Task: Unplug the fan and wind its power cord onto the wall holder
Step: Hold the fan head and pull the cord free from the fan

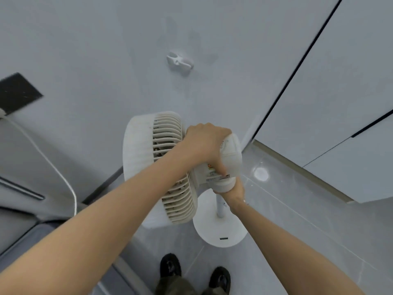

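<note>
A white pedestal fan stands on a round base close to the wall, its head turned left. My left hand grips the top of the fan's motor housing. My right hand holds the underside of the housing, just above the pole; its fingers are mostly hidden. A white power cord runs from a dark wall socket at the left down toward the floor. The white wall holder sits on the wall above the fan, with nothing wound on it.
Grey furniture fills the left side. White cabinet doors with dark seams stand at the right, over a beige skirting. The floor is glossy grey tile. My two dark shoes are at the bottom.
</note>
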Tool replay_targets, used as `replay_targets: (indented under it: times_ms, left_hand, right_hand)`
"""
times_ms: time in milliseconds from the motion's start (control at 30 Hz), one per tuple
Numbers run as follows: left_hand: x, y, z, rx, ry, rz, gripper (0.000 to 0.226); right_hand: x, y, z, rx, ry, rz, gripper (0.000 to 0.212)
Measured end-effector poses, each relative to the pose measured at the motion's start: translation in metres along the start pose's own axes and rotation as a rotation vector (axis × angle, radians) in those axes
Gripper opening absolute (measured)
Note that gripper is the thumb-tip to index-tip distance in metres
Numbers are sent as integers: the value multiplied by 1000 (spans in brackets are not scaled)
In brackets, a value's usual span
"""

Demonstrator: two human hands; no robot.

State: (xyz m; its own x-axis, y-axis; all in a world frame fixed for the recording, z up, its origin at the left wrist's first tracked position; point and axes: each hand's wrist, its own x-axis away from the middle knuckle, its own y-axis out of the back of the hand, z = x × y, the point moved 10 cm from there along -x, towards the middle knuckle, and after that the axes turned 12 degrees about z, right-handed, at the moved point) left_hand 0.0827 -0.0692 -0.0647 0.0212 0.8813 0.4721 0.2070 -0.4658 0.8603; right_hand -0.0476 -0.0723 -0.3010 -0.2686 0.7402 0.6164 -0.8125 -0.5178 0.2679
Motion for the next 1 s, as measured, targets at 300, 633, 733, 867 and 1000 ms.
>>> replay_targets:
  times_ms: [300,633,733,867,1000]
  left_hand:
    - [42,20,145,108,179,-38,87]
    - [48,8,276,169,351,-81,92]
    - [45,-1,312,209,411,-110,94]
    - [39,-15,354,243,513,-133,98]
    - [30,-25,386,248,581,-150,101]
  right_hand:
    - [-30,-126,71,154,29,167,67]
    - [-77,-246,130,181,125,327,66]
    - [-98,-276,144,214,157,368,67]
    - [-132,-312,156,343,194,429,52]
    - [-163,-343,163,376,225,471,54]
